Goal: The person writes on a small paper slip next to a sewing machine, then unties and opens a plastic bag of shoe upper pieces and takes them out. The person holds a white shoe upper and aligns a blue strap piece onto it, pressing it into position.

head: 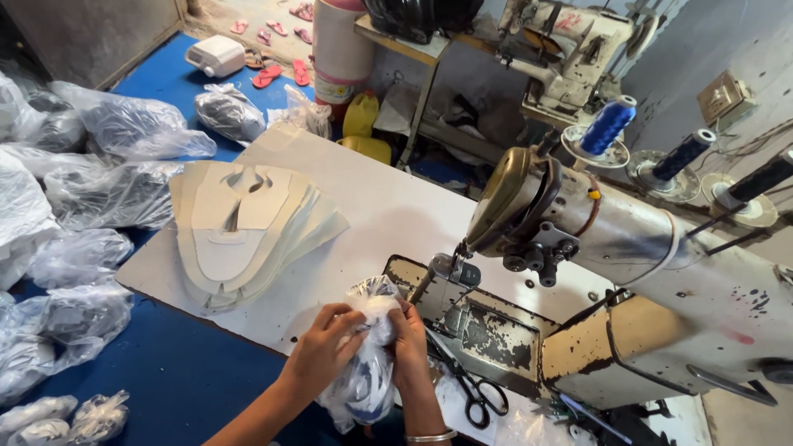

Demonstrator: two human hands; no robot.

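Clear plastic bag point(369, 363) of white and dark pieces, held at the near edge of the counter point(388, 206), just in front of the sewing machine point(628, 264). Left hand point(324, 347) closed on the bag's left side near its top, fingers pinching the film. Right hand point(410, 351) closed on the right side of the same bag, bangle at the wrist. Black scissors point(479, 395) lying just right of the right hand, on the machine bed. Stack of white cut shapes point(248, 227) farther left on the counter, well apart from the bag. Blue thread spool point(609, 125) upright behind the machine. Many filled plastic bags point(74, 248) heaped on the blue floor point(190, 372) at left.
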